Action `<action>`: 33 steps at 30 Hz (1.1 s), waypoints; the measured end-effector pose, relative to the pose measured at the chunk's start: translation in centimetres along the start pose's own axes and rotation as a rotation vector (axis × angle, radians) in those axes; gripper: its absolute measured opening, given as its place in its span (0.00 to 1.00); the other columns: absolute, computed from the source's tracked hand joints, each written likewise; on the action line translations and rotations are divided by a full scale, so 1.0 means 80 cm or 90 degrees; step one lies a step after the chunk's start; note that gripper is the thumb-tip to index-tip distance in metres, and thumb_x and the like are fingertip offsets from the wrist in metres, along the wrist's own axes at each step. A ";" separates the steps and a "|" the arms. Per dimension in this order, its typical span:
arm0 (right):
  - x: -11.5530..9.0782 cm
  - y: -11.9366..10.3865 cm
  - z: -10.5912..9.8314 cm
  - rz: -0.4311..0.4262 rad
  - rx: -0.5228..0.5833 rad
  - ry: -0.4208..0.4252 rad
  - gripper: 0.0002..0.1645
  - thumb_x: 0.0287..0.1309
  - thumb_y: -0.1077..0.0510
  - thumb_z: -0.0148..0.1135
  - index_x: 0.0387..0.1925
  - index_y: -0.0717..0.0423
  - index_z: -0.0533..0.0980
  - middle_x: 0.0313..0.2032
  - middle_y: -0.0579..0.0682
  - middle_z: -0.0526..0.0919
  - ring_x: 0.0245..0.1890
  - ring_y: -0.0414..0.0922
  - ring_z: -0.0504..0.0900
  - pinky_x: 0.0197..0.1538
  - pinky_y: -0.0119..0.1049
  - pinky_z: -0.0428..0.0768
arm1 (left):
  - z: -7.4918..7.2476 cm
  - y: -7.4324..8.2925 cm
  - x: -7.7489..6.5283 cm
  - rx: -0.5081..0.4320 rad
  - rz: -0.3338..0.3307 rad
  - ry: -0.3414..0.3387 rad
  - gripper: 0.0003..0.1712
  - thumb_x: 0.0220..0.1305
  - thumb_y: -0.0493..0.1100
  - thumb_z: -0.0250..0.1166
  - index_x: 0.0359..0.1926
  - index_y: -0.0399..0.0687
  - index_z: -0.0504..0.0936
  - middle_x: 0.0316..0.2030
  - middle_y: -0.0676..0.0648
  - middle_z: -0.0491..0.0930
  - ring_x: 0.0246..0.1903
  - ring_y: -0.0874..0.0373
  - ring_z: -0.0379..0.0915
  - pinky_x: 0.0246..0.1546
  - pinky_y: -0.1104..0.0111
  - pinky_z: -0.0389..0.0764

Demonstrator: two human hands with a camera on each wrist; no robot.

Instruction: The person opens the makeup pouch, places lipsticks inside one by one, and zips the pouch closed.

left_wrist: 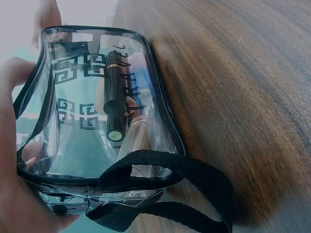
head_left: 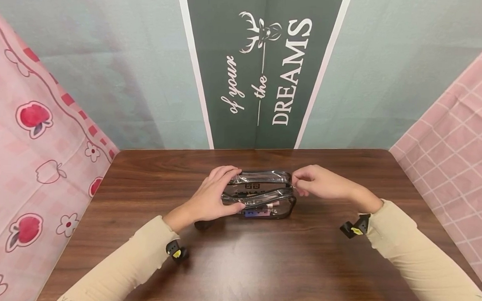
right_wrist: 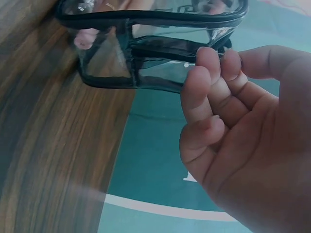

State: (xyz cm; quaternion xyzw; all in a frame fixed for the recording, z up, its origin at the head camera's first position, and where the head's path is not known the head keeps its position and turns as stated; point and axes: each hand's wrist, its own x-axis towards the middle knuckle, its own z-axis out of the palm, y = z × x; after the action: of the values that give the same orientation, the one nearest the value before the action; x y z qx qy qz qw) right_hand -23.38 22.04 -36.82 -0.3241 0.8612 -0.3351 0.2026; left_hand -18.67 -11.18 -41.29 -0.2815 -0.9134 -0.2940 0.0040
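Note:
A clear zip pouch (head_left: 259, 196) with black piping and dark printed lettering stands on the table, its top gaping along the zipper. My left hand (head_left: 215, 194) grips it from the left, thumb on the near top edge and fingers over the far one. At the right end, my right hand (head_left: 321, 182) pinches the zipper pull between thumb and index finger, the pull mostly hidden by the fingertips. Through the clear wall show a black cosmetic tube (left_wrist: 115, 82), a clear tube (left_wrist: 136, 136) and a blue-and-pink item (head_left: 256, 212). A black strap (left_wrist: 194, 170) loops from the left end.
The brown wood-grain table (head_left: 241, 265) extends around the pouch. Behind it hangs a green backdrop (head_left: 257, 138) with white lettering. Pink patterned cloths flank the table, one with fruit (head_left: 34, 116) on the left, one gridded (head_left: 457, 127) on the right.

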 end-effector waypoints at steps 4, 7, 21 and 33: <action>0.002 -0.009 -0.001 0.002 -0.007 0.006 0.16 0.65 0.68 0.51 0.23 0.50 0.74 0.20 0.46 0.77 0.23 0.41 0.77 0.31 0.33 0.74 | 0.000 -0.001 0.000 -0.002 0.001 0.002 0.51 0.56 0.64 0.70 0.75 0.48 0.64 0.71 0.48 0.63 0.73 0.50 0.51 0.62 0.44 0.66; 0.005 -0.012 0.000 -0.002 -0.013 0.010 0.16 0.65 0.68 0.51 0.23 0.50 0.74 0.20 0.47 0.78 0.22 0.40 0.75 0.28 0.33 0.71 | 0.001 -0.002 0.000 -0.003 0.003 0.003 0.51 0.56 0.64 0.69 0.75 0.48 0.64 0.71 0.48 0.63 0.73 0.50 0.51 0.63 0.44 0.66; 0.017 -0.034 0.003 -0.022 -0.046 0.018 0.17 0.62 0.68 0.51 0.21 0.48 0.71 0.18 0.39 0.71 0.20 0.37 0.70 0.28 0.32 0.68 | 0.001 -0.003 -0.001 -0.010 0.016 0.015 0.51 0.56 0.63 0.70 0.74 0.44 0.65 0.71 0.47 0.64 0.72 0.48 0.52 0.61 0.41 0.67; 0.033 -0.055 0.012 -0.016 -0.192 0.058 0.20 0.63 0.63 0.54 0.17 0.44 0.66 0.15 0.37 0.62 0.17 0.37 0.64 0.26 0.35 0.63 | 0.000 -0.001 -0.001 -0.010 0.016 0.015 0.49 0.57 0.61 0.70 0.74 0.45 0.65 0.71 0.46 0.64 0.73 0.48 0.52 0.61 0.41 0.67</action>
State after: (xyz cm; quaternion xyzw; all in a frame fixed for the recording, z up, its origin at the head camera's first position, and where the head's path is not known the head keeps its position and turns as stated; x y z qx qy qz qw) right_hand -22.86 17.30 -34.71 -0.3459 0.9060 -0.2188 0.1077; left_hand -18.68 -11.27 -41.39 -0.2897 -0.9072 -0.3046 0.0160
